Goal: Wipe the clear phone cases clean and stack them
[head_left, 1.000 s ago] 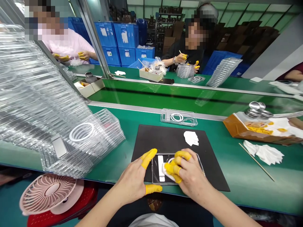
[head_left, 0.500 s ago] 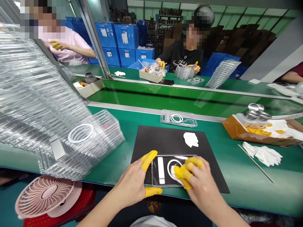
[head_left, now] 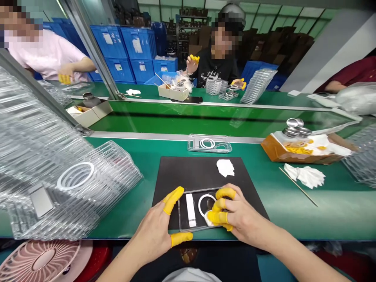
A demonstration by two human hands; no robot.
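At lower centre of frame, bracing clear case on near part of black mat with left hand, spread wide about its left end, with forefinger at far corner and thumb beside near corner; cannot tell exact thumb contact. Pinching white wad in right hand, between thumb and bunched fingers, and holding it at near side of white ring inside clear case. Wearing yellow finger covers on both hands. Noting white strip lying left of white ring, within same case. Finding white tissue lying on far right part of black mat. Observing second clear case resting on green table just beyond black mat, with white rings showing inside. Recording stacked clear cases leaning across left side of frame, above pink fan at lower left. Listing, at right of frame, brown box holding loose yellow covers and silver tins, with wooden stick and crumpled tissue lying nearby on green table. Seeing co-worker in black sitting at upper centre, and co-worker in pink at upper left.
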